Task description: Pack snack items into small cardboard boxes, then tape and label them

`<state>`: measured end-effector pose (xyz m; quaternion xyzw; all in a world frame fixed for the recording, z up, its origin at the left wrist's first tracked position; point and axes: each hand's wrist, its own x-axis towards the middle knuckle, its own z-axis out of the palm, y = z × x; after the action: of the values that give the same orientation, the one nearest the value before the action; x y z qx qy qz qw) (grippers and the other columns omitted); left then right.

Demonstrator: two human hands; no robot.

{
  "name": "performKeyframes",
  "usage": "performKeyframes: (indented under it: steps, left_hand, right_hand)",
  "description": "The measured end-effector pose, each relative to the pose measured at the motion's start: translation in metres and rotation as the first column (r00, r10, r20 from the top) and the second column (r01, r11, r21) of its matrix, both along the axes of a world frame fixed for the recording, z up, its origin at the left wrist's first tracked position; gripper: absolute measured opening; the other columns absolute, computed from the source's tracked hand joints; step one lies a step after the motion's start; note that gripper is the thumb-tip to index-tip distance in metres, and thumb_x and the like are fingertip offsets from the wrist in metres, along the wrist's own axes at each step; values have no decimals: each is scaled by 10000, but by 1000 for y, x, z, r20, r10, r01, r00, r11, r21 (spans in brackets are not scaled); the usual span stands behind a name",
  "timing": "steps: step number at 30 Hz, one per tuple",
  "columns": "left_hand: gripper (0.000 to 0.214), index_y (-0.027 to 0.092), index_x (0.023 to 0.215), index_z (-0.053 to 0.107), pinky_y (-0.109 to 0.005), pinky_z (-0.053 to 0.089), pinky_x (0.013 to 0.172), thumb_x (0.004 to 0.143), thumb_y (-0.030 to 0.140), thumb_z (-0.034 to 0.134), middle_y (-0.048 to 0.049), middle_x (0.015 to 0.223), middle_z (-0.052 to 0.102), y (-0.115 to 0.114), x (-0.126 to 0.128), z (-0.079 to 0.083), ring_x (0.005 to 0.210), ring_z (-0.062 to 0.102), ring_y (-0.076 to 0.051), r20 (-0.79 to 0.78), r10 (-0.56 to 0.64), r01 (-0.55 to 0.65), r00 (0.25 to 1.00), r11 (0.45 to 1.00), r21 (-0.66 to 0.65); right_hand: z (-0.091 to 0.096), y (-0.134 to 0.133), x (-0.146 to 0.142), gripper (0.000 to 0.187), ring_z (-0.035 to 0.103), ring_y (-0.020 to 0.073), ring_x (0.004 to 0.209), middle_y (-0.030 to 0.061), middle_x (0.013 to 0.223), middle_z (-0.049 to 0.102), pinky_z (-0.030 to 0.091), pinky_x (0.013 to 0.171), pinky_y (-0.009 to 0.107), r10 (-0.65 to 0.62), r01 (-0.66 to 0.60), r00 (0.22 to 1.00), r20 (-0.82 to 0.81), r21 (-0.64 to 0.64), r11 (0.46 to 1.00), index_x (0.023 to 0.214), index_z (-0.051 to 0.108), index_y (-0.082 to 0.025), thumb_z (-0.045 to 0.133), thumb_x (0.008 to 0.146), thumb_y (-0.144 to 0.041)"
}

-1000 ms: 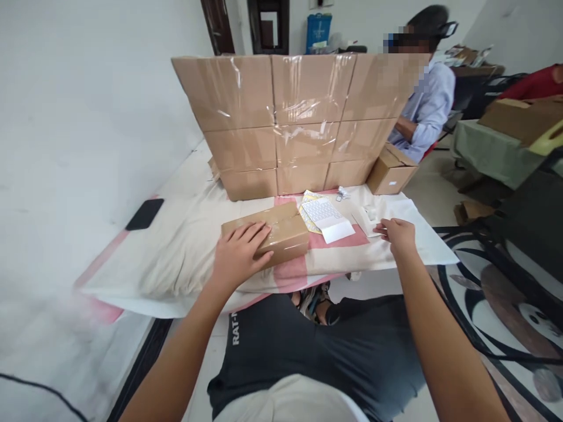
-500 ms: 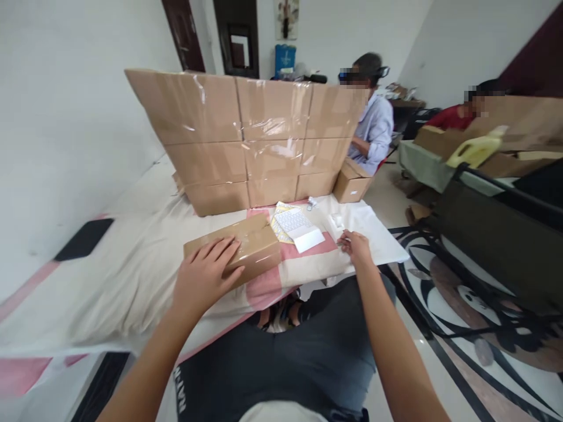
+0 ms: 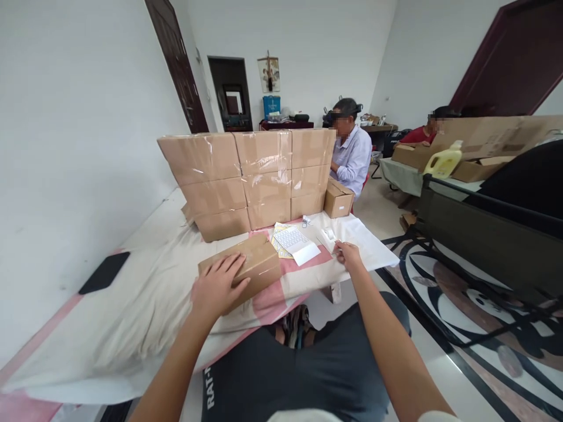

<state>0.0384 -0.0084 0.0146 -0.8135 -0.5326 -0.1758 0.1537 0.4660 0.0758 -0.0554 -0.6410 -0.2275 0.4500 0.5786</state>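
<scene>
Brown cardboard: one closed, taped carton (image 3: 259, 253) lying on the cloth near the table's front edge, long side toward me.
Left hand (image 3: 220, 285): through the head camera I see it resting palm down on the carton's left part, fingers extended, thumb toward the near edge; pressing or steadying, not wrapped round it.
Right hand (image 3: 347, 254): thumb and fingertips drawn close together at the near side of a small white object (image 3: 328, 235); I cannot tell whether anything is pinched between them.
Between the hands: a white printed sheet (image 3: 292, 237) with a plain end, partly over a yellow-patterned sheet (image 3: 282, 253), just right of the carton.
Behind: a wall of taped cartons (image 3: 267, 174), three across, three high; a smaller brown box (image 3: 338, 203) at its right end.
Cloth (image 3: 145, 322): cream and pink, wrinkled at left, with a flat black rectangular item (image 3: 104, 273) near the wall side.
Farther out: a co-worker in a pale shirt (image 3: 353, 155) past the cartons; a yellow jug (image 3: 444, 161) on another table.
</scene>
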Motion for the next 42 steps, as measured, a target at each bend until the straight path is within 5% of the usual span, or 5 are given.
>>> performKeyframes:
  steps: [5,21,33,37,42]
  left_hand:
    - [523,248,1442,576,-502,488,1019,964,451,520,-85,1466,617,1,5,3,1303,589,-334,11,19,-19,1000,999,-50]
    - [520,259,1452,558,-471,484,1033,975,461,514,-76,1494,593,-1,6,5,1322,579,-313,-35,22,-24,999,998,-52]
    - [539,268,1448,571,-460,490,976,968,501,493,-51,1473,614,6,-4,-10,1269,617,-313,-58,13,-10,998,999,40]
    - [549,240,1447,568,-475,474,979,984,511,449,-58,1443,638,7,-5,-11,1270,611,-326,-63,4,0,998,998,65]
    - [563,256,1469,532,-500,467,972,988,525,414,-76,1436,636,2,-2,-10,1242,611,-364,-10,6,-6,1000,998,69]
  right_hand:
    - [0,1,-1,264,661,132,797,46,1024,676,590,678,278,4,-3,999,33,-18,1000,1149,646,-138,636,1005,-360]
    - [-17,2,4,365,215,20,315,-131,382,300,139,337,162,14,-19,1000,26,211,977,597,504,-182,737,801,-376]
    - [-13,2,8,339,342,46,377,-64,508,473,273,353,177,39,-40,999,16,61,997,700,593,-149,648,953,-368]
    - [-14,9,15,239,614,98,686,16,910,666,550,610,239,71,-73,996,-50,-47,996,1046,654,-140,625,1010,-375]
    - [-14,13,18,333,673,204,1018,96,1222,659,600,867,398,87,-101,987,-133,-103,989,1245,634,-162,632,1002,-389]
